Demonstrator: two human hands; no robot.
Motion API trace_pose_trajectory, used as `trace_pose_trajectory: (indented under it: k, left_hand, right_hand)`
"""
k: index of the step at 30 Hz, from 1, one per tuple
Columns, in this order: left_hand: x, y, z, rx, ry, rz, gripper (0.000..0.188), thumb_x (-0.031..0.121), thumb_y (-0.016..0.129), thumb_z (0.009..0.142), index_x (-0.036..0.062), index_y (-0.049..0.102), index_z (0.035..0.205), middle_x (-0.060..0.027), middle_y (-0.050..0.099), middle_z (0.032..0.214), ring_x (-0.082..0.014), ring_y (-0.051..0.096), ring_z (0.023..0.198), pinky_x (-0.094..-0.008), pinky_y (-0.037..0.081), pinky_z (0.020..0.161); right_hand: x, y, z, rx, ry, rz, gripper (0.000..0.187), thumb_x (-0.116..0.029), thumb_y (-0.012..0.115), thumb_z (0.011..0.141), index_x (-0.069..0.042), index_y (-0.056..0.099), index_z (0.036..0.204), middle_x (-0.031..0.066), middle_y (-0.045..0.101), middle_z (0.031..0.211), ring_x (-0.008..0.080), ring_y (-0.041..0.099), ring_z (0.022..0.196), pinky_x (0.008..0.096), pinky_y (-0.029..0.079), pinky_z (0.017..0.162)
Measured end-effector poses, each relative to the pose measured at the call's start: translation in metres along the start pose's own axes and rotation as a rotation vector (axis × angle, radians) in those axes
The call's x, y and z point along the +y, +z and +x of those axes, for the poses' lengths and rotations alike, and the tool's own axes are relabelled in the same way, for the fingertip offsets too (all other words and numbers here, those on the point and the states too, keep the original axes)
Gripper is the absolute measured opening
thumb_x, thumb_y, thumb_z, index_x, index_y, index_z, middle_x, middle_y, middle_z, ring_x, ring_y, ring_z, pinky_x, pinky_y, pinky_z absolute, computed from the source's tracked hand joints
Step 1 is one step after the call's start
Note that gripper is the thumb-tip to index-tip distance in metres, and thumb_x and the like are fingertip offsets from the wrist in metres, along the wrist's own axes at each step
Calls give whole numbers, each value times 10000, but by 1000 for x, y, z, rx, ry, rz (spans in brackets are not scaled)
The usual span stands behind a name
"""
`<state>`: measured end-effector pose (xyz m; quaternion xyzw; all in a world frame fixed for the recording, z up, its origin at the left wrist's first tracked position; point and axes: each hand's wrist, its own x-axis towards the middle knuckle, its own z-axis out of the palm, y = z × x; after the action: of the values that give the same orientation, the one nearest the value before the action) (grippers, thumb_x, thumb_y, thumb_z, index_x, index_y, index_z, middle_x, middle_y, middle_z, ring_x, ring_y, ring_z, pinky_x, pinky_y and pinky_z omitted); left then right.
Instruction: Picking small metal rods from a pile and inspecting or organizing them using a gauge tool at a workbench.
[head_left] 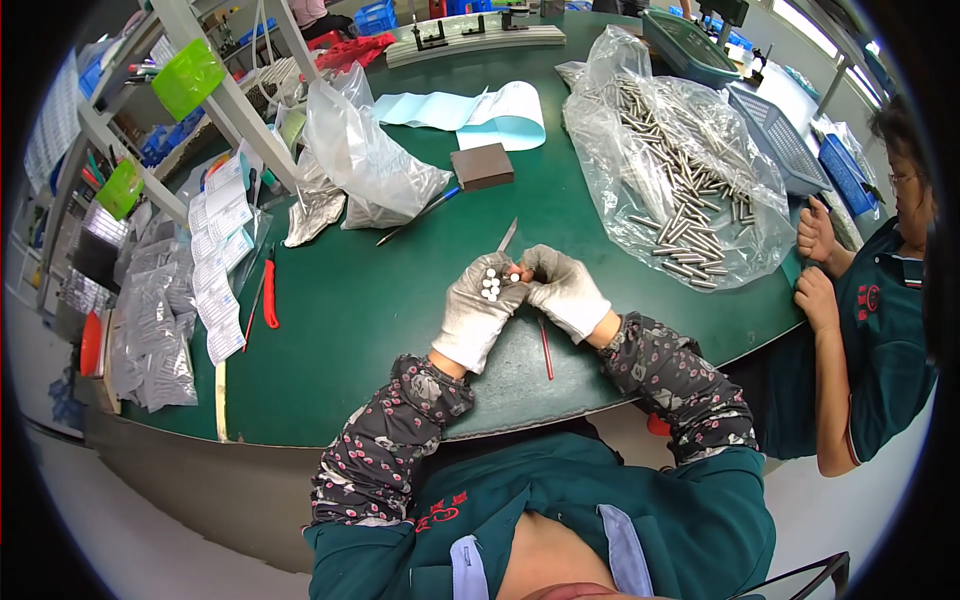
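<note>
My left hand point(476, 312), in a white glove with bare fingertips, is closed around a bunch of short metal pins point(491, 288), their round ends shining white. Against it, my right hand point(568, 292), gloved the same way, has its fingertips drawn together at a single pin point(515, 278). Both hands meet above the green table point(370, 330). A pointed metal blade point(509, 235) shows just beyond them, its other end hidden. On the near side a thin red stick point(546, 350) lies beneath my hands.
At the right, a large clear bag point(600, 150) lies spread with many metal pins point(690, 200). A dark block point(482, 166), blue paper point(510, 110), a pen point(440, 200) and a plastic bag point(360, 160) lie beyond. Red-handled pliers point(270, 293) are left; a co-worker point(860, 330) sits right.
</note>
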<state>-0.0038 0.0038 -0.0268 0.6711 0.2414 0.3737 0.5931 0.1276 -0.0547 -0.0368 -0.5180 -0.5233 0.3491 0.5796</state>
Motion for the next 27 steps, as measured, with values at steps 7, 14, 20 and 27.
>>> trace_pose_trajectory:
  k: [7,14,20,27]
  left_hand:
    - [-5,-2,-2,25,33,100,244,50,668,732,33,539,939,-19,608,841,-78,574,777,-200,465,702]
    - [0,3,1,62,281,397,214,102,671,751,57,533,907,9,565,777,-75,516,691,-216,438,622]
    - [13,-3,-3,17,156,51,171,138,587,824,68,511,961,-8,571,852,-78,516,635,-190,430,550]
    - [17,-13,-3,84,-294,-768,119,192,526,843,95,499,906,-55,552,745,-166,541,645,-200,369,421]
  right_hand:
    - [0,6,-1,-2,39,69,111,7,549,716,-5,485,806,3,485,729,68,443,706,195,392,654]
    - [-17,-15,-3,-112,116,248,182,-141,597,771,-25,515,884,-6,529,823,63,492,735,198,412,632]
    - [-34,-14,5,94,8,-74,244,-239,609,778,-6,550,820,58,545,654,100,503,616,247,428,571]
    - [-54,-113,0,235,9,-1381,114,-156,516,744,-110,579,827,102,595,727,276,588,710,381,459,621]
